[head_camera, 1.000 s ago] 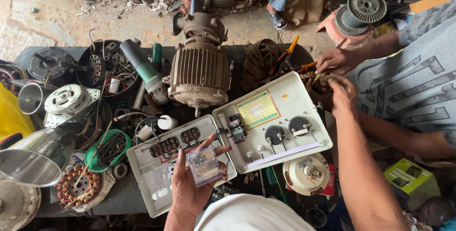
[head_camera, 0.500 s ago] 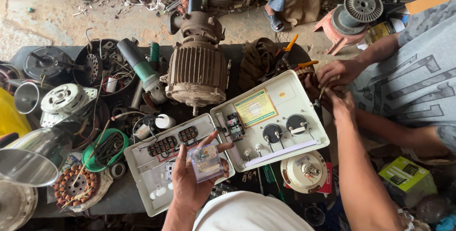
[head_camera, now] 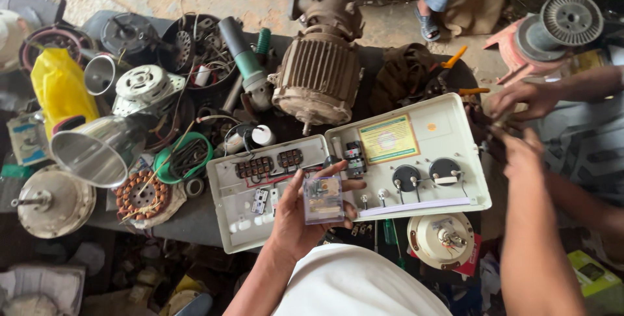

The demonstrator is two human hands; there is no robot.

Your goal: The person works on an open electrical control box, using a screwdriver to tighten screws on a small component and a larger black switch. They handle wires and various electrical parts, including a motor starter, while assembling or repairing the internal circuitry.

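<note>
My left hand [head_camera: 296, 215] holds a small clear plastic box [head_camera: 323, 199] with a component inside, just above the near edge of an open white electrical panel [head_camera: 422, 160]. The panel carries terminal blocks [head_camera: 263, 165], a yellow-green label [head_camera: 389, 138] and two round black dials [head_camera: 426, 173]. My right hand [head_camera: 517, 147] reaches past the panel's right edge to a dark cluttered spot; blur hides what its fingers do. Another person's hand [head_camera: 520, 98] sits just above mine.
A ribbed electric motor [head_camera: 318, 79] stands behind the panel. To the left lie an angle grinder [head_camera: 244, 62], a metal funnel [head_camera: 97, 150], a wound stator [head_camera: 140, 196], a green ring [head_camera: 185, 157] and a yellow bag [head_camera: 62, 88]. A round fan part [head_camera: 445, 238] lies below the panel.
My left hand keeps the clear box in about the same place over the panel. My right hand has dropped slightly, away from the other person's hand.
</note>
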